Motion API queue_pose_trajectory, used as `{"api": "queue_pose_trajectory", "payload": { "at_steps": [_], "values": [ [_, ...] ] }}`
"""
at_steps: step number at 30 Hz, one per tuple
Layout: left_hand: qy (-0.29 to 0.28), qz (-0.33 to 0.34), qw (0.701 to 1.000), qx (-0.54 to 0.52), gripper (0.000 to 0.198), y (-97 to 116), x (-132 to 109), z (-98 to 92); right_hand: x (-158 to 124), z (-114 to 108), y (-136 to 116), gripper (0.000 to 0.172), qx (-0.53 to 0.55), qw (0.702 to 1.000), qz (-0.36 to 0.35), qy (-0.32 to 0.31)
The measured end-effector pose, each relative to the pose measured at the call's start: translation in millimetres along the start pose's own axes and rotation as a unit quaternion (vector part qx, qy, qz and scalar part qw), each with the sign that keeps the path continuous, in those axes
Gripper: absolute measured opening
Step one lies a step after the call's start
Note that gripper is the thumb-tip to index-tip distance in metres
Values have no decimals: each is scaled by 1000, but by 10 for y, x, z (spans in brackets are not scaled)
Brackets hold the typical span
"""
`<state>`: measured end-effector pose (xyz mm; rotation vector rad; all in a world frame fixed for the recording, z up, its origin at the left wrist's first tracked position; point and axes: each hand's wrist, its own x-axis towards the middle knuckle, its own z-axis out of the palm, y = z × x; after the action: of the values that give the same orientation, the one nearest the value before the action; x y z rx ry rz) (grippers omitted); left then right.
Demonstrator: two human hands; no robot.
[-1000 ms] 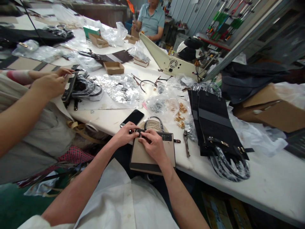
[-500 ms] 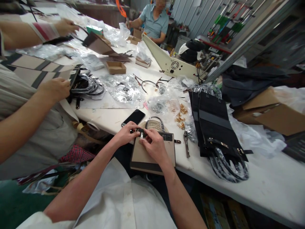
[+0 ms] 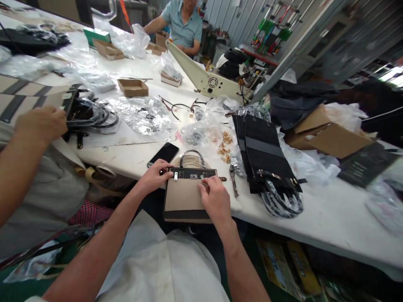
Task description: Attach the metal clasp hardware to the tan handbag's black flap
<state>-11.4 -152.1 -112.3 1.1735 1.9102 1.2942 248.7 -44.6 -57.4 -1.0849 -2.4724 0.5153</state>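
A small tan handbag point(image 3: 182, 199) with a black top band and black bottom edge lies at the table's near edge, partly over my lap. My left hand point(image 3: 155, 176) grips the bag's top left corner by the black band. My right hand point(image 3: 215, 200) rests on the bag's right side, fingertips pinching at the black band near its small metal fittings. The bag's wrapped handle point(image 3: 190, 158) arches behind the band.
A black phone point(image 3: 163, 153) lies just behind my left hand. Pliers point(image 3: 233, 185), gold fittings point(image 3: 224, 147) and a stack of black bags point(image 3: 262, 156) lie to the right. A co-worker's arm point(image 3: 22, 151) reaches in at left; another person point(image 3: 182, 25) sits far back.
My hands have spread apart along the black band, the left to the corner, the right down onto the bag's right side. The co-worker's raised arm at upper left has left the view.
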Motion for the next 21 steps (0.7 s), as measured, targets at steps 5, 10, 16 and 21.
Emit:
{"api": "queue_pose_trajectory", "payload": {
  "at_steps": [5,10,16,21],
  "values": [
    [5,0,1000,-9,36,15,-31,-7,134,110,-21,8,-65,997,33,28],
    [14,-53,999,-5,45,148,-53,-12,209,136,-47,13,-115,992,45,-8],
    [97,-15,993,71,46,379,-49,-43,203,204,-278,30,-176,981,83,-14],
    [110,71,987,95,40,864,-117,-83,190,170,-454,29,-200,969,131,-59]
  ]
}}
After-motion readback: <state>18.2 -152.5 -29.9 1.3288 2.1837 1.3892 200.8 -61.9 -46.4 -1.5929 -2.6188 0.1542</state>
